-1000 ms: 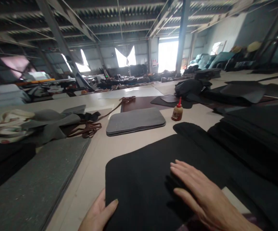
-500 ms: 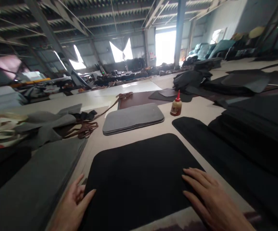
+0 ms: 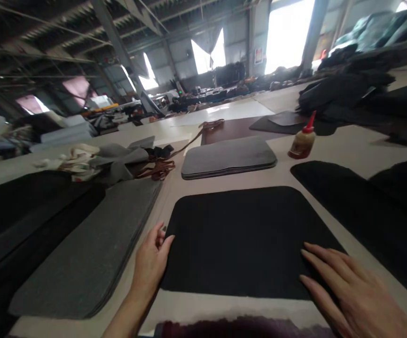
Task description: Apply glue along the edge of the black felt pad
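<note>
A black felt pad (image 3: 246, 234) with rounded corners lies flat on the pale table (image 3: 348, 148) in front of me. My left hand (image 3: 150, 263) touches its left edge with the fingertips, thumb on the pad. My right hand (image 3: 351, 291) rests flat on the pad's near right corner, fingers spread. Neither hand grips anything.
A stack of grey pads (image 3: 228, 157) lies beyond the black pad. A glue bottle with a red cap (image 3: 302, 141) stands to the right of it. Grey felt sheets (image 3: 83, 249) are stacked on the left, black felt (image 3: 362, 206) on the right. Brown straps (image 3: 157, 169) and cloth lie at the far left.
The black pad has slid onto the table and now lies flat and square in front of me. My left hand moved up its left edge; my right hand slid to the near right corner.
</note>
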### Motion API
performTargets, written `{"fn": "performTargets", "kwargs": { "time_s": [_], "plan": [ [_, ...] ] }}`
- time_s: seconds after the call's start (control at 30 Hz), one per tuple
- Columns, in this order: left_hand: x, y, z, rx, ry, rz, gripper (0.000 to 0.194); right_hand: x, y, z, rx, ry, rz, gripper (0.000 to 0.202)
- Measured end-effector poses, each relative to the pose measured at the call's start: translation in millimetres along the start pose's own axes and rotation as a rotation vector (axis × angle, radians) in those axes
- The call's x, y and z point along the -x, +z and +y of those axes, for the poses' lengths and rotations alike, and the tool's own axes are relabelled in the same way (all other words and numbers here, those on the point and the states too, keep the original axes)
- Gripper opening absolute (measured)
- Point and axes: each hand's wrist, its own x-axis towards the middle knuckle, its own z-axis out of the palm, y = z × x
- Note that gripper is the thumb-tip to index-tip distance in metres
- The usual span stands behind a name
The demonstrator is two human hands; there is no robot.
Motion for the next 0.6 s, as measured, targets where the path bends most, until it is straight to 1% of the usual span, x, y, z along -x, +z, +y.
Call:
{"fn": "performTargets", "kwargs": {
  "time_s": [0.07, 0.17, 0.27, 0.4, 0.5, 0.6],
  "plan": [
    [2, 2.4, -1, -0.032, 0.035, 0.026, 0.059, 3, 4, 4, -0.011, -0.011, -0.016, 0.048],
    [5, 4.9, -3, -0.081, 0.081, 0.034, 0.053, 5, 6, 7, -0.009, -0.004, -0.019, 0.049],
    [6, 6.6, -4, -0.147, 0.139, 0.058, 0.049, 4, 4, 5, 0.007, 0.013, -0.014, 0.048],
    [8, 8.1, -5, -0.238, 0.188, 0.082, 0.042, 3, 5, 2, 0.025, -0.004, -0.028, 0.047],
    [8, 5.4, -6, -0.324, 0.225, 0.084, 0.036, 8, 10, 7, 0.018, -0.011, -0.066, 0.048],
    [8, -1.3, -7, -0.458, 0.262, 0.102, 0.035, 16, 17, 20, -0.057, -0.018, -0.098, 0.048]
  ]
}}
